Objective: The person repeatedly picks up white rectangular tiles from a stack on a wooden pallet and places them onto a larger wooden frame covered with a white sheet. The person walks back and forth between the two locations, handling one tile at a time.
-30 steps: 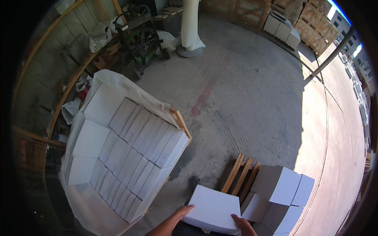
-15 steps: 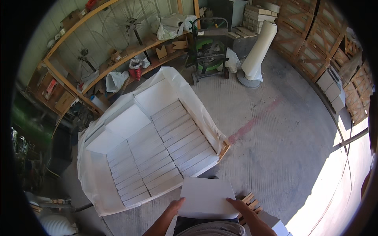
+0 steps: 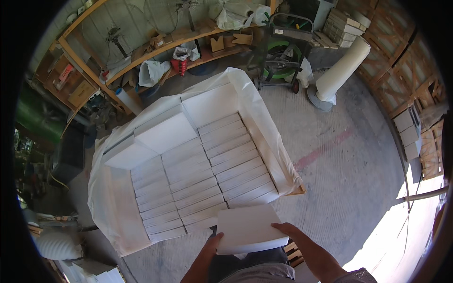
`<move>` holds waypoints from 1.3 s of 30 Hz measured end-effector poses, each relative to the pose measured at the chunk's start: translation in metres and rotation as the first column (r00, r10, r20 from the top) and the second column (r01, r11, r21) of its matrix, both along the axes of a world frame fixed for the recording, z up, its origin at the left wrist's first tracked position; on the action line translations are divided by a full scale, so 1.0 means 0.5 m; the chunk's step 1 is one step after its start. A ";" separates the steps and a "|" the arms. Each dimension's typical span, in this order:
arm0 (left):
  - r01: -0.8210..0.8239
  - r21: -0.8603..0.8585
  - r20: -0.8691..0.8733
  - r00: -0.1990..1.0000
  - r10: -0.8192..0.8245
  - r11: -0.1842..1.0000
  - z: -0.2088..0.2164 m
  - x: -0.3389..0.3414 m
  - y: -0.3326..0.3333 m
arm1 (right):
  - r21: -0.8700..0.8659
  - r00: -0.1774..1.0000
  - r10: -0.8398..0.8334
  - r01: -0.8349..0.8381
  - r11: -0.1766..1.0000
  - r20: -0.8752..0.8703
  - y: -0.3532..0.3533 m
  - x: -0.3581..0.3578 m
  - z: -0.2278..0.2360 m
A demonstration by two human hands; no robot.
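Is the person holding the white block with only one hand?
No, the left hand and the right hand grip opposite sides of the white block.

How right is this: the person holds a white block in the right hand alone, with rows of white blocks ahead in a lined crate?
Wrong on the hands: the head view shows the left hand holding the white block too, along with the right hand. The rows of white blocks do lie ahead in a lined crate.
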State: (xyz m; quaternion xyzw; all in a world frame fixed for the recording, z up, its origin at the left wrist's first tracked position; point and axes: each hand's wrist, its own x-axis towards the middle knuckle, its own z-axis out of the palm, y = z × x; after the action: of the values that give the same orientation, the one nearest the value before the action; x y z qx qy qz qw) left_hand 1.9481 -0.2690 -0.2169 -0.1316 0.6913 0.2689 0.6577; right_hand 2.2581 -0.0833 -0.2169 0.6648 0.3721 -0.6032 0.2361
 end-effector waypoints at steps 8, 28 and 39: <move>-0.375 -0.138 0.359 0.844 0.399 0.917 -0.027 0.001 0.048 | -0.011 0.489 -0.872 0.872 0.489 -0.016 -0.006 -0.009 0.101; -0.297 -0.185 0.177 0.927 0.329 0.937 0.043 -0.198 0.297 | -0.141 0.383 -0.908 0.903 0.407 -0.166 0.144 -0.156 0.117; -0.415 0.307 0.162 0.910 0.383 0.856 -0.055 -0.482 0.644 | -0.111 0.337 -0.726 0.863 0.492 -0.599 0.519 -0.474 0.027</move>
State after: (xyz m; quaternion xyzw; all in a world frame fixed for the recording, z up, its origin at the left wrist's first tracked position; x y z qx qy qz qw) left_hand 1.7072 0.0528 -0.2442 -0.1711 0.5609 0.5061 0.6324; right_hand 2.0212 0.1760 -0.2034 0.5664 0.1147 -0.7618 -0.2925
